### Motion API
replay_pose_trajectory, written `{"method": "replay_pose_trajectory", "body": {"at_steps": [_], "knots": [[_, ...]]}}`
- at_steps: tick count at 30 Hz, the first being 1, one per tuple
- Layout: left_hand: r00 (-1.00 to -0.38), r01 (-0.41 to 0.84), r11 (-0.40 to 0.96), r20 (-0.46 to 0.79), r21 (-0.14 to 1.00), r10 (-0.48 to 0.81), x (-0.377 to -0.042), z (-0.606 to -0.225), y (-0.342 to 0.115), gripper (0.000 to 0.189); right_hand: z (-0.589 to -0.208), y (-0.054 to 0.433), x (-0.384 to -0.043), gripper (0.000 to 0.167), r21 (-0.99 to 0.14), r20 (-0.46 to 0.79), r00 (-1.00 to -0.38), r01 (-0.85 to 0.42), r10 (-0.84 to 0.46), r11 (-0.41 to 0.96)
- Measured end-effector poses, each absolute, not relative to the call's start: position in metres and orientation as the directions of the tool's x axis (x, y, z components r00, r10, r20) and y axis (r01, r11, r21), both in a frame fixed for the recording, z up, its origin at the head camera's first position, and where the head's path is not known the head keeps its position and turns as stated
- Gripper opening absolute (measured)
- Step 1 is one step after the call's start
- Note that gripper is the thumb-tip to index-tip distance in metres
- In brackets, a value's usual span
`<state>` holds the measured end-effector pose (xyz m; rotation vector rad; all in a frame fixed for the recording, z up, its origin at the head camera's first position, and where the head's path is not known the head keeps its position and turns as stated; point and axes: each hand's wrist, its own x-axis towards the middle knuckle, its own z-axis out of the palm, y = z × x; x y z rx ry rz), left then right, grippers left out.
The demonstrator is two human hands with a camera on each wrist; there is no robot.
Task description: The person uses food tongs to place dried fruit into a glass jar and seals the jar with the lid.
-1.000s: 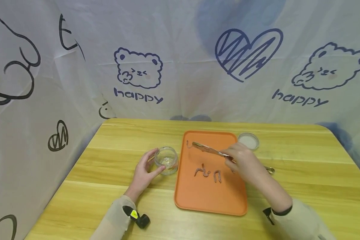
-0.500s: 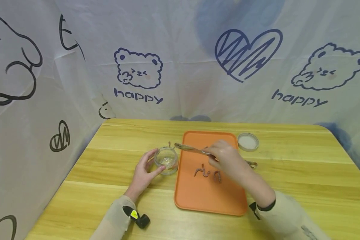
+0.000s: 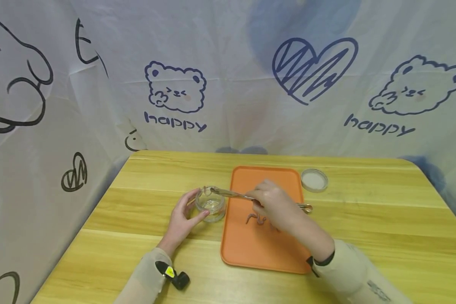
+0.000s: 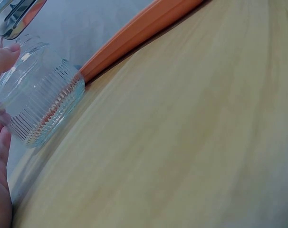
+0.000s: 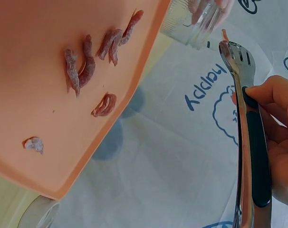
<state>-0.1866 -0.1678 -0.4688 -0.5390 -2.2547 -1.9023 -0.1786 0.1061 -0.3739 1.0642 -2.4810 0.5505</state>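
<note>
My left hand [image 3: 182, 215] grips a clear ribbed glass jar [image 4: 44, 99], thumb at the rim and fingers round the far side. The jar stands upright on the table, left of an orange tray [image 3: 266, 255]. My right hand [image 3: 275, 207] squeezes metal food tongs [image 5: 252, 142] with dark grips and a slotted tip. A small reddish-brown strip [image 5: 225, 34] sticks out from the tongs' tips, over the jar's mouth in the head view. More wrinkled reddish-brown strips [image 5: 87, 61] lie on the tray, some with whitish dusting. The right forearm covers part of the tray.
A round clear lid [image 3: 314, 180] lies at the tray's upper right corner. The tray has a raised rim [image 5: 80, 178]. A printed cloth [image 3: 243, 84] hangs behind the wooden table [image 3: 384, 219] and along its left side.
My right hand has carried the tongs and the strip leftward from above the tray to the jar's mouth. The left hand and the jar have stayed in place.
</note>
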Motion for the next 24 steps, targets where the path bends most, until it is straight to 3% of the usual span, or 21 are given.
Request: {"method": "replay_pose_trajectory", "body": {"at_steps": [24], "knots": [[-0.935,0.341,0.157,0.316,0.927,0.162,-0.1854,-0.4679,-0.1669,0.066,-0.3818,0.0992,-0.1778,0.018,-0.200,0.440,-0.649,-0.744,-0.621,0.637]]}}
